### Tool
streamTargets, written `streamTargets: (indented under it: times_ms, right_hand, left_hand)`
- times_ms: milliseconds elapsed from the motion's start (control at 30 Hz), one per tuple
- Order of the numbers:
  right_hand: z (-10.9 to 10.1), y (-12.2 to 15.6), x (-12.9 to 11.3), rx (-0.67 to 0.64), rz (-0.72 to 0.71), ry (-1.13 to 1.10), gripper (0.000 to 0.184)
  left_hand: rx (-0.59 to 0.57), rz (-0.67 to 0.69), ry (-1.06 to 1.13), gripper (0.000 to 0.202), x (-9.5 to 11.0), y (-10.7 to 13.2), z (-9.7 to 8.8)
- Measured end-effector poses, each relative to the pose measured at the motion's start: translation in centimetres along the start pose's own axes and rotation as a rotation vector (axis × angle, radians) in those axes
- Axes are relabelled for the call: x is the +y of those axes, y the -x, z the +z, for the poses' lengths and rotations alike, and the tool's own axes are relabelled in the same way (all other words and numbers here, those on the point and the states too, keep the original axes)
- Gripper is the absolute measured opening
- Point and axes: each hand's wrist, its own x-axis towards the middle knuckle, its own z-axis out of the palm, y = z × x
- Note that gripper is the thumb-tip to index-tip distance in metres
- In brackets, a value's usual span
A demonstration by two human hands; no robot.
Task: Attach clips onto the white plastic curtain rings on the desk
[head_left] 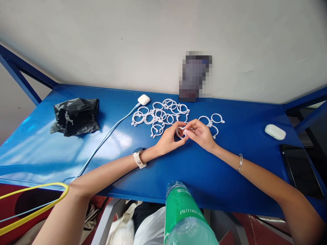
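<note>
My left hand (170,137) and my right hand (200,133) meet over the blue table (224,166), both pinching one white plastic ring (181,132) between their fingertips. Just beyond my left hand lies a pile of several white rings (160,115). A smaller group of white rings (214,119) lies just past my right hand. A watch is on my left wrist, a thin bracelet on my right.
A crumpled black plastic bag (75,116) lies at the left. A white charger (143,99) with a pale cable sits behind the rings. A white earbud case (275,131) rests at the right. A green-labelled bottle (184,214) stands below the table's near edge.
</note>
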Motion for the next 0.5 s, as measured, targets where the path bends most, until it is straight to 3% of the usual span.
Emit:
streamTargets:
  times_ms: [500]
  right_hand:
    - [-0.01, -0.08, -0.40, -0.049, -0.050, 0.207, 0.012]
  left_hand:
    - [-0.002, 0.035, -0.087, 0.027, 0.24, -0.11, -0.15]
